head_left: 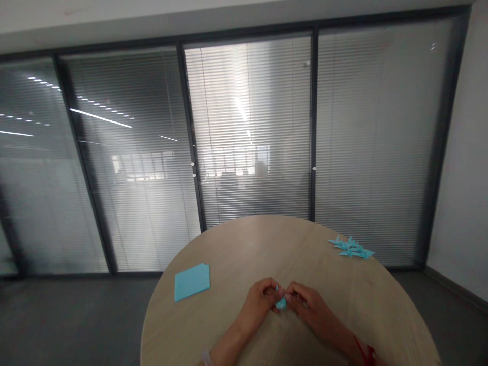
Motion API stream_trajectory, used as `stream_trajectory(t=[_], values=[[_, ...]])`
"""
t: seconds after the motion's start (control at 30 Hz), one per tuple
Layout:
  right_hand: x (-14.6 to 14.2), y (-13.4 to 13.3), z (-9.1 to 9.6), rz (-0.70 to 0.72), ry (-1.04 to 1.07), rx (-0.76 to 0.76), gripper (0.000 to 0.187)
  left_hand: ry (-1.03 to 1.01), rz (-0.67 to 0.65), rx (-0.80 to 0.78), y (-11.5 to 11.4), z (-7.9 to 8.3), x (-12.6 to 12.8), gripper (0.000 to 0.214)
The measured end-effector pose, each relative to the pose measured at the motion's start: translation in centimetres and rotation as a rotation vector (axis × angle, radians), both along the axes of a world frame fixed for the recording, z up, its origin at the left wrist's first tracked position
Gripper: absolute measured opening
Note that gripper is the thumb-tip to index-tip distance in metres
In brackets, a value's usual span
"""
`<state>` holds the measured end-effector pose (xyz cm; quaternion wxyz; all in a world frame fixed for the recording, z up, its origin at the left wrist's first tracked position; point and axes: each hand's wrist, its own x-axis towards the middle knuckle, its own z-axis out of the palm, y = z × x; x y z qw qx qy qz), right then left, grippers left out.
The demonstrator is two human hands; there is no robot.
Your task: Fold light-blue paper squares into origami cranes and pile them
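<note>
Left hand (260,298) and right hand (307,302), pinched narrow, hold small blue paper (281,304) between them over the table (259,244), near side. Uneven tugging could tear it; a covering grip could hide a crooked fold.

This looks like an office or meeting room: a dark-framed glass partition (315,127) with horizontal blinds (373,142) spans the far side, strip lights (101,117) show in its panes, and a round, pale wood-look table (263,241) stands before it on grey flooring (76,320), with a white wall (467,193) at the right.
</note>
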<state>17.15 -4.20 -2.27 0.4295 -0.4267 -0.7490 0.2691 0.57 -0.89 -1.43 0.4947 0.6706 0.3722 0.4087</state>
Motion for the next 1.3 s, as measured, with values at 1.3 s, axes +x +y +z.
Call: stream_trajectory(t=[1.3], values=[[0.7,0.9,-0.3,0.227,0.278,-0.137,0.044,-0.015,-0.160,0.130,-1.3,1.6,-0.5,0.030]])
